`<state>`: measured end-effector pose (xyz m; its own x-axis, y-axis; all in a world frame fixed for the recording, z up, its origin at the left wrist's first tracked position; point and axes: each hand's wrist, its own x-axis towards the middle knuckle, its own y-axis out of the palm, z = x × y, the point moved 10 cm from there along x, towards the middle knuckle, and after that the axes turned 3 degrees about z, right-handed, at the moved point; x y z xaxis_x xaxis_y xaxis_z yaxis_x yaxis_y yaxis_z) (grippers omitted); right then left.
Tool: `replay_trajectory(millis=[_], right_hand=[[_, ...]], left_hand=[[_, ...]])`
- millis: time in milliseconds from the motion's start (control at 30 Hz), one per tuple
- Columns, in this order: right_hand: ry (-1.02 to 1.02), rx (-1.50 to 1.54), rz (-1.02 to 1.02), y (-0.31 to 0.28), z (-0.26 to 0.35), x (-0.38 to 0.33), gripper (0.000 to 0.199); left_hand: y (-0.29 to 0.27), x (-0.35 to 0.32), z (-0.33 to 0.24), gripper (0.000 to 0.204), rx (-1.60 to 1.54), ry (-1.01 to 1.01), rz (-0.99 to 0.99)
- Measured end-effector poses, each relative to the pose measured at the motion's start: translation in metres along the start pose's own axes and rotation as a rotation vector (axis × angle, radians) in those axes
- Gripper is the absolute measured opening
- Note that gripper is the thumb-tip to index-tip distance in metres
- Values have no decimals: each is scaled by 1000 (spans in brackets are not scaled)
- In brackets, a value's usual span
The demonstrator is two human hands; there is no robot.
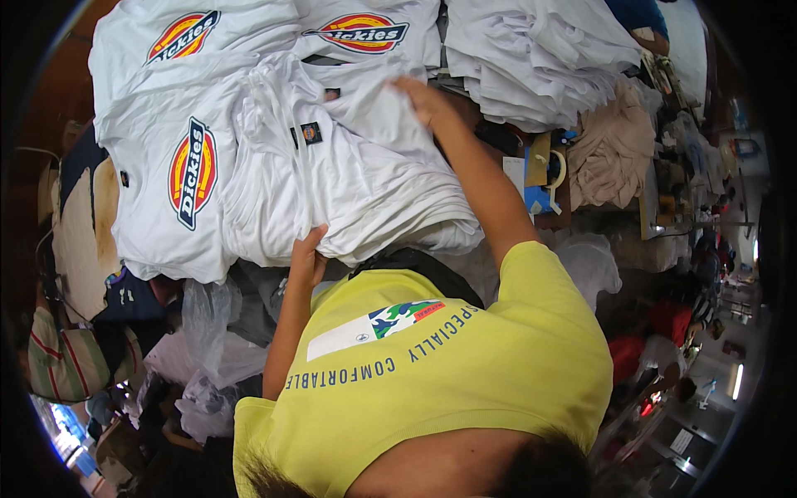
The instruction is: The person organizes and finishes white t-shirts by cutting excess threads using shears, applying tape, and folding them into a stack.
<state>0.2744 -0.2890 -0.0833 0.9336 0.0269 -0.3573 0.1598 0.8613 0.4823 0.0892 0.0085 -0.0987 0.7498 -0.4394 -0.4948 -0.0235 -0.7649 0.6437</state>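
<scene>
A pile of white T-shirts (357,183) lies in front of me on the work surface, the top one rumpled, with a small dark neck label (311,133) showing. My left hand (309,256) grips the near edge of the pile, thumb on top and the other fingers partly hidden by cloth. At the far right side of the pile, my right hand (422,101) pinches a raised fold of the top shirt; its fingertips are somewhat blurred. Left of the pile, another white T-shirt (141,199) shows a red, yellow and dark-blue printed emblem (193,174).
More printed white shirts (357,33) lie at the back, beside a tall stack of white cloth (531,66). To the right are beige cloth (614,145), a tape roll (558,168) and a blue item (540,199). Clear plastic bags (207,398) hang at lower left.
</scene>
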Motion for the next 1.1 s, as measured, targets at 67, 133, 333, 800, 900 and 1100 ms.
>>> replay_trajectory(millis=[67, 133, 333, 800, 900, 1100], right_hand=[[-172, 135, -287, -66, 60, 22, 24], [-263, 175, -333, -113, 93, 24, 30], [-664, -81, -29, 79, 119, -74, 34], [-813, -981, -726, -31, 61, -48, 35], [-538, -599, -847, -89, 54, -17, 40], [-538, -378, 28, 90, 28, -36, 26]], left_hand=[[0, 1, 2, 44, 4, -5, 5], [3, 4, 3, 43, 23, -20, 36], [-9, -2, 1, 46, 64, 10, 13], [-10, 2, 6, 30, 55, -76, -112], [-8, 1, 3, 27, 69, -65, -90], [-26, 5, 10, 41, 106, -73, -44]])
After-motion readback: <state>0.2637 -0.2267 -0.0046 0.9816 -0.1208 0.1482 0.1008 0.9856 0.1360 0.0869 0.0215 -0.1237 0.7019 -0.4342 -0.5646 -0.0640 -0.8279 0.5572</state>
